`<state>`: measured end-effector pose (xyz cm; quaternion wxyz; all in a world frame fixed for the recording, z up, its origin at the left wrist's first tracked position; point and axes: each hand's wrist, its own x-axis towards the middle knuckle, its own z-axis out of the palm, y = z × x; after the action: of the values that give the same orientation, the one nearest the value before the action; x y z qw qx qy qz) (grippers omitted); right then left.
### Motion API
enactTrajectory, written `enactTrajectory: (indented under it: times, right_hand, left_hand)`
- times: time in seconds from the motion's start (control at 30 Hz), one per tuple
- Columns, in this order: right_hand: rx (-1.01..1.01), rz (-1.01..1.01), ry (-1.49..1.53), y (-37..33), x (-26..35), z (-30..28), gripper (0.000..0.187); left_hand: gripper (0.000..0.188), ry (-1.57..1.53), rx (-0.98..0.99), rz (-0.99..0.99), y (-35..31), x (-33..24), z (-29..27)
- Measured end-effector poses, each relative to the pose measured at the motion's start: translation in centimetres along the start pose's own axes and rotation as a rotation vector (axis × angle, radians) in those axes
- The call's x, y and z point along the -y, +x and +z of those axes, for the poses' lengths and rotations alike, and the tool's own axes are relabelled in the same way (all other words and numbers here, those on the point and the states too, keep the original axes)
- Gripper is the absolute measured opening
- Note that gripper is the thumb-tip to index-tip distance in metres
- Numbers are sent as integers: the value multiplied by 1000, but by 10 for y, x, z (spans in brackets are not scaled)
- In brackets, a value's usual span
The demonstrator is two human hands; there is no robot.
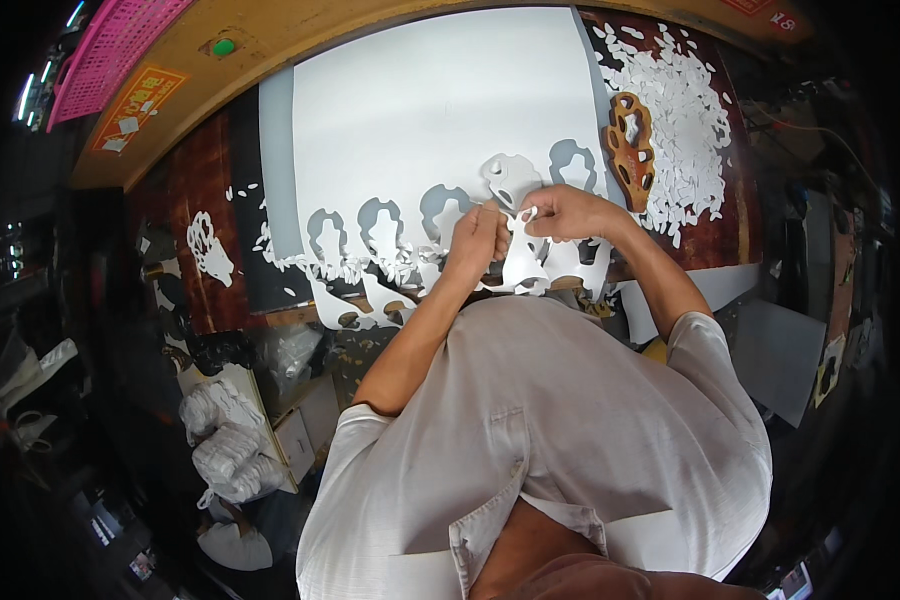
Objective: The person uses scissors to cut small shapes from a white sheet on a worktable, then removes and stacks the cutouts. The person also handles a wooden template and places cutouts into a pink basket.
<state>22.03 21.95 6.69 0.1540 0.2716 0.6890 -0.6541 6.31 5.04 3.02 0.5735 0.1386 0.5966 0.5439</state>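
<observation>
Both of my hands are at the near edge of a large white sheet (430, 90), whose near side has several cut-out openings. Pinched in my right hand (572, 212) is the top of a white cut-out piece (523, 258) that hangs toward my body. My left hand (478, 238) is beside it with the fingers curled closed; what they grip is partly hidden, but they seem to hold the same piece's left edge. Just beyond my hands, a loose white cut piece (510, 178) with holes in it lies on the sheet.
Right of the sheet rests a brown cutting die (630, 150), beside a wide heap of small white offcuts (680, 130). A stack of white cut pieces (208, 248) lies on the left of the table. A pink basket (115, 50) is at upper left, bundled white pieces (232, 455) at lower left.
</observation>
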Motion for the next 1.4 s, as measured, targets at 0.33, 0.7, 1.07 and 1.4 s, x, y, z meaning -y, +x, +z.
enactTrajectory:
  times: [0.33,0.7,1.07,1.4]
  right_hand:
    - [80,106,-153,11,34,-8,28]
    - [-398,-75,188,-9,-13,0,44]
    - [-516,-18,581,-36,-42,60,40]
    - [-726,125,758,-46,-64,82,40]
  left_hand:
    - [49,497,202,179,10,19,-5]
    - [37,-33,180,-77,3,18,-25]
    - [34,289,288,-303,-23,17,-20]
    - [33,74,233,-234,-43,52,-38]
